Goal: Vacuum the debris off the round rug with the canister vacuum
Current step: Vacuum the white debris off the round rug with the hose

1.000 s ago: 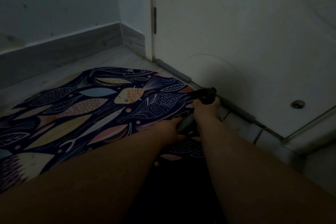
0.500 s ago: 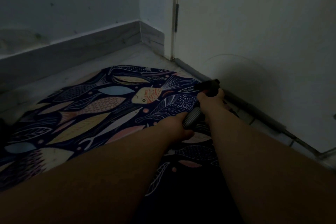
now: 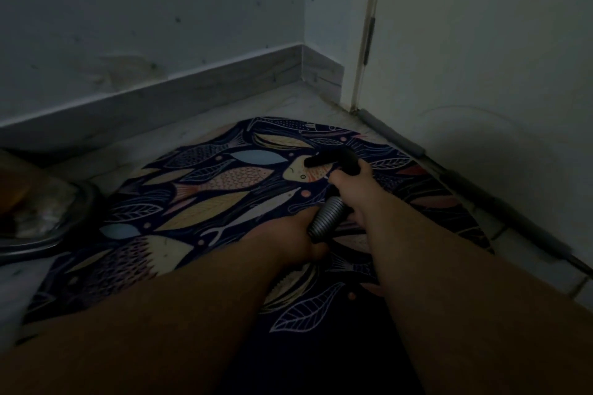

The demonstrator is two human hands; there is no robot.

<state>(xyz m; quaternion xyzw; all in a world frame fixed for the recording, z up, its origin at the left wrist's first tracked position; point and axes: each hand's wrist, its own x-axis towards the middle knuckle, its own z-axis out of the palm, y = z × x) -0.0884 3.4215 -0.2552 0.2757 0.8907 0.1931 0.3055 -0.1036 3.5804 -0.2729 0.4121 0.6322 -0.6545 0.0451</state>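
Note:
The round rug (image 3: 205, 202) with a dark fish-and-leaf pattern lies on the pale floor in dim light. My right hand (image 3: 353, 189) grips the black curved handle (image 3: 333, 159) of the vacuum hose, whose black tip points left over a yellow fish in the rug's far part. My left hand (image 3: 295, 234) holds the grey ribbed hose (image 3: 327, 218) just behind the handle. No debris can be made out on the rug in this light. The canister itself is out of view.
A grey skirting board (image 3: 192, 90) runs along the far wall into a corner. A white door (image 3: 481, 74) with a grey draught strip (image 3: 449, 176) borders the rug on the right. A dark rounded object (image 3: 48, 218) sits at the left edge.
The hose handle and both hands have swung left, from the rug's right edge by the door to over the yellow fish. The view has shifted left, and the dark object has come into view.

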